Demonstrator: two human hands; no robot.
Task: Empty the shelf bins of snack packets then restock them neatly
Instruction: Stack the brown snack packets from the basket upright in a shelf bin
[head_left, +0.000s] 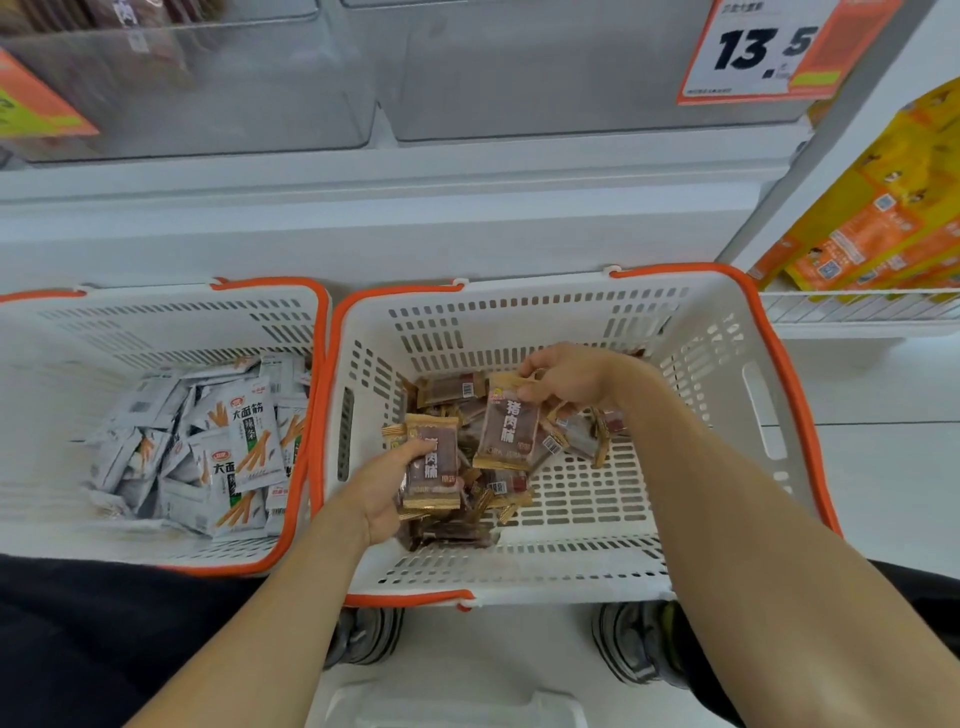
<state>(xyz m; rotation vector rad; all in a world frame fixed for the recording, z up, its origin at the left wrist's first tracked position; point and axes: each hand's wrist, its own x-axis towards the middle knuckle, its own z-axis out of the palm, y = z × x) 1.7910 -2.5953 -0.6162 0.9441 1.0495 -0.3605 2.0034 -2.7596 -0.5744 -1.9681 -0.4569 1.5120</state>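
Both hands are down inside the right white basket (737, 415) with an orange rim. My left hand (382, 488) grips a small stack of brown jerky packets (432, 467) by their left side. My right hand (566, 382) pinches the top edge of one brown jerky packet (509, 431), lifted above the loose pile of brown packets (498, 493) on the basket floor. The left basket (62, 332) holds several white spicy-strip packets (228, 441). Two clear shelf bins (545, 83) stand on the shelf above; the right one looks bare inside, the left one (187, 78) has dark packets at its back.
A price tag reading 13.5 (763, 49) hangs on the right bin. Yellow-orange packets (883, 208) fill a wire shelf at the right. My shoes (634, 644) stand below the basket, on a white floor. An orange tag (31, 104) sits at far left.
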